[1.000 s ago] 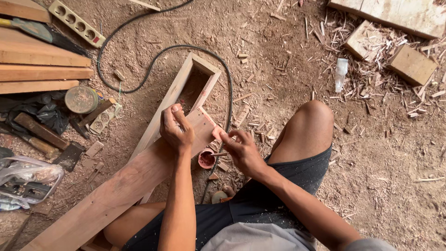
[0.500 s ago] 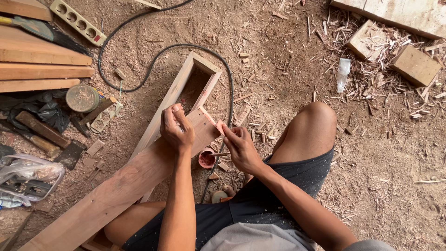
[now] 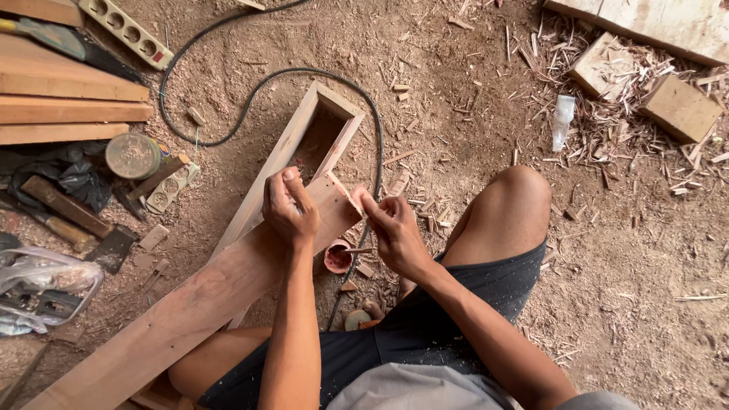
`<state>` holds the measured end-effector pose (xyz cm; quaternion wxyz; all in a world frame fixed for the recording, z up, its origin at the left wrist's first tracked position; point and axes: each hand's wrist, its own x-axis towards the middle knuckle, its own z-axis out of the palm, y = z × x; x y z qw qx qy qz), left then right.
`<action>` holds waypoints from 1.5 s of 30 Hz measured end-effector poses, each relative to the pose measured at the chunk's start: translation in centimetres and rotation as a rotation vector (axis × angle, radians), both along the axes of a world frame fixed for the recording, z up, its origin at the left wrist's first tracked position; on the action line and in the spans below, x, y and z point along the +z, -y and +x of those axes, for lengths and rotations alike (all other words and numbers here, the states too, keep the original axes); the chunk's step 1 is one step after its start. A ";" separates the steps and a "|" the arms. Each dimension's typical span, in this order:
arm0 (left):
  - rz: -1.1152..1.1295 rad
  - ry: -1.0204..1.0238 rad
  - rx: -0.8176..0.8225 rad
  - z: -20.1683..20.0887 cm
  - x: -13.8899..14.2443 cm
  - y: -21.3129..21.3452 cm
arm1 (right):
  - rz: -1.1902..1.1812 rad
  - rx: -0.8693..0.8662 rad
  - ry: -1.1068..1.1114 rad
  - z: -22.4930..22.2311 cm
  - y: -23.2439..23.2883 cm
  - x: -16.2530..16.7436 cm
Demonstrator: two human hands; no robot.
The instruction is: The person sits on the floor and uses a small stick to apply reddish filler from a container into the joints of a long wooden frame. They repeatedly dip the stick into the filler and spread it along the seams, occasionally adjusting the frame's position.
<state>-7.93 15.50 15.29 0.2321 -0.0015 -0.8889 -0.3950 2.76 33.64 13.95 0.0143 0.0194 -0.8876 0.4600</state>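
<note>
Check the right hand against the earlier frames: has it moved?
Yes. The right hand has shifted slightly left, toward the board end on the wooden frame, closing the gap to the left hand.

Reddish-brown wood is seen in the box and plank. A black cable is laid over tan, sawdust-speckled floor. Dark, dust-flecked shorts, a red cup and pale shavings are shown.

We see a round tin with a dusty lid at left beside the planks, a clear plastic bag at far left, and a small clear bottle among shavings at upper right
</note>
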 end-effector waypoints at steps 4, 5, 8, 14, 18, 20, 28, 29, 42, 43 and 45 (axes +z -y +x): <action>-0.024 -0.026 0.013 -0.1 0.1 -0.1 | 0.091 0.022 0.041 -0.5 0.2 0.7; -0.028 -0.030 0.013 -0.1 0.2 -0.1 | 0.145 0.013 0.118 -0.7 0.1 0.7; -0.022 -0.013 0.011 0.0 0.3 -0.1 | 0.109 0.001 0.125 -1.0 -0.1 0.3; -0.036 0.002 0.010 0.1 0.4 0.0 | 0.029 0.036 0.260 -0.9 0.6 -0.6; -0.004 -0.016 -0.020 0.0 0.3 0.1 | -0.028 0.010 0.126 -0.1 0.4 -0.6; -0.009 -0.010 -0.017 0.0 0.3 0.1 | -0.028 0.030 0.264 0.5 0.2 -0.3; -0.022 -0.009 -0.003 0.1 0.3 0.1 | -0.043 -0.019 0.292 2.1 0.3 0.2; -0.013 -0.009 -0.008 0.1 0.3 0.1 | -0.033 -0.017 0.301 2.2 0.4 0.0; 0.038 -0.025 0.018 0.1 1.3 0.2 | 0.267 0.013 0.097 -2.0 -1.1 4.2; 0.028 -0.033 0.028 0.1 1.2 0.3 | 0.327 0.051 0.119 -3.1 -1.1 5.2; 0.001 -0.051 0.050 -0.1 1.1 0.5 | 0.441 0.128 0.157 -5.4 -0.4 6.9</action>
